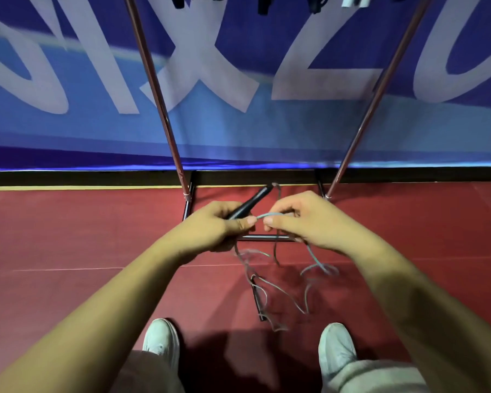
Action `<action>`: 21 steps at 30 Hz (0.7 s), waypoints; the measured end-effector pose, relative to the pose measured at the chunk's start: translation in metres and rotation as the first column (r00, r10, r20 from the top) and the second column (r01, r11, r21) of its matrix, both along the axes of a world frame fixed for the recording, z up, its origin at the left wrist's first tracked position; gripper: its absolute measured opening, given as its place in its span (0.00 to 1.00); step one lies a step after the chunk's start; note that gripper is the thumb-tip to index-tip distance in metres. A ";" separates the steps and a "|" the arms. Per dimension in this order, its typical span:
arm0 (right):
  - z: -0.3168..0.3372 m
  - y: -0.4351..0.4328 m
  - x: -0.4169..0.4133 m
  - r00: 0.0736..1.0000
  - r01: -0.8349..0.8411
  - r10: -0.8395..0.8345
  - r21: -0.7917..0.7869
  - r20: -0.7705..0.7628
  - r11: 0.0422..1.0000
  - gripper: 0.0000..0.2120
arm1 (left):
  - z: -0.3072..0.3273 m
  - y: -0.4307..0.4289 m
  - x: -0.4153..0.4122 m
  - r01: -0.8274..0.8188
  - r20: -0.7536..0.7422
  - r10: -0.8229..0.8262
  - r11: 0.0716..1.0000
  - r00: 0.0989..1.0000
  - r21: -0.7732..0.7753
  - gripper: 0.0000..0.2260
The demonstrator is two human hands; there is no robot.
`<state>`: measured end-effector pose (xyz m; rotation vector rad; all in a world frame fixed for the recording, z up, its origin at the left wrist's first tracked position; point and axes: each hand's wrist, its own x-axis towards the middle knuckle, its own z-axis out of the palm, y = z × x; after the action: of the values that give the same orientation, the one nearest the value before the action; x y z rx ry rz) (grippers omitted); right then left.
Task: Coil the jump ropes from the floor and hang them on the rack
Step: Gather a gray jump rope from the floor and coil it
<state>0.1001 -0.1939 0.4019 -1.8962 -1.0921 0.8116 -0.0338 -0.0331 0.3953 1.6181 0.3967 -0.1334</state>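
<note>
Your two pale shoes are standing on the red floor at the bottom edge, toes pointing toward the rack. Just ahead of them the slack of the jump rope, a thin pale-blue cord, is trailing in loose tangled loops below your hands. A second handle, dark, is sitting among those loops; can't tell if it's hanging or lying on the floor.

Your left hand is gripping the black handle, fingers curled round it, tip pointing up and away, and its thumb is also pinching the cord. Your right hand is pinching the same cord just beside the left thumb, with a short stretch running between the two.

Behind your hands the rack is standing on the floor: low chrome base bar, two poles rising and spreading outward. Behind it a blue banner with big white letters is covering the wall. At the top edge dark handles are hanging down, cropped.
</note>
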 end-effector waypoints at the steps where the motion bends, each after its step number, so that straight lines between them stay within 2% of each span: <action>1: -0.004 -0.004 0.004 1.000 -0.021 0.022 -0.076 0.006 0.997 0.09 | 0.001 0.004 0.001 -0.069 0.038 0.072 0.995 0.997 -0.075 0.08; 2: -0.009 -0.009 0.008 0.998 -0.050 0.054 -0.167 0.022 0.985 0.09 | 0.003 0.010 0.001 -0.148 0.093 0.170 0.968 0.981 -0.203 0.09; 4: -0.025 -0.020 0.019 0.990 -0.083 0.118 -0.356 0.078 0.931 0.09 | 0.009 0.025 0.002 -0.255 0.169 0.378 0.832 0.910 -0.493 0.09; 6: -0.038 -0.031 0.033 0.976 -0.038 0.143 -0.518 0.163 0.855 0.09 | 0.014 0.040 -0.001 -0.338 0.134 0.546 0.674 0.827 -0.657 0.08; 7: -0.040 -0.035 0.038 0.973 0.001 0.128 -0.554 0.194 0.833 0.08 | 0.014 0.047 -0.002 -0.386 0.093 0.598 0.621 0.796 -0.682 0.07; 8: -0.040 -0.038 0.041 0.973 0.040 0.090 -0.543 0.212 0.839 0.09 | 0.013 0.053 -0.003 -0.456 0.058 0.635 0.612 0.770 -0.647 0.07; 9: -0.038 -0.038 0.041 0.977 0.076 0.032 -0.483 0.211 0.873 0.09 | 0.008 0.058 -0.005 -0.557 0.044 0.667 0.655 0.744 -0.510 0.07; 10: -0.034 -0.038 0.040 0.983 0.107 -0.039 -0.396 0.178 0.912 0.09 | 0.003 0.059 -0.007 -0.645 0.054 0.674 0.725 0.737 -0.242 0.07; 11: -0.028 -0.035 0.038 0.988 0.128 -0.096 -0.306 0.118 0.943 0.08 | -0.004 0.059 -0.008 -0.667 0.064 0.664 0.739 0.745 0.098 0.07; 12: -0.022 -0.032 0.033 0.990 0.134 -0.122 -0.230 0.066 0.964 0.08 | -0.009 0.056 -0.009 -0.620 0.073 0.637 0.709 0.768 0.335 0.07; 13: -0.016 -0.026 0.027 0.992 0.122 -0.115 -0.176 0.048 0.977 0.07 | -0.011 0.052 -0.008 -0.568 0.075 0.598 0.706 0.798 0.424 0.07; 15: -0.008 -0.014 0.012 0.994 0.051 -0.037 -0.142 0.102 0.989 0.06 | -0.012 0.038 -0.005 -0.507 0.089 0.507 0.801 0.857 0.318 0.07; 17: -0.005 -0.002 -0.003 0.991 -0.022 0.036 -0.113 0.130 0.993 0.06 | -0.008 0.023 -0.001 -0.366 0.092 0.355 0.913 0.930 0.181 0.07; 19: -0.004 0.005 -0.011 0.999 -0.027 0.028 -0.026 0.042 0.999 0.06 | -0.004 0.011 -0.002 -0.099 0.050 0.094 0.989 0.994 0.110 0.05; 21: -0.002 0.005 -0.009 0.995 0.020 -0.015 0.057 -0.098 0.998 0.06 | -0.004 0.004 -0.004 0.119 0.009 -0.121 0.989 0.993 0.086 0.04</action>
<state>0.0914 -0.1889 0.4003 -1.7969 -1.0272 0.8449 -0.0379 -0.0295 0.3914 1.7268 0.2976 -0.1985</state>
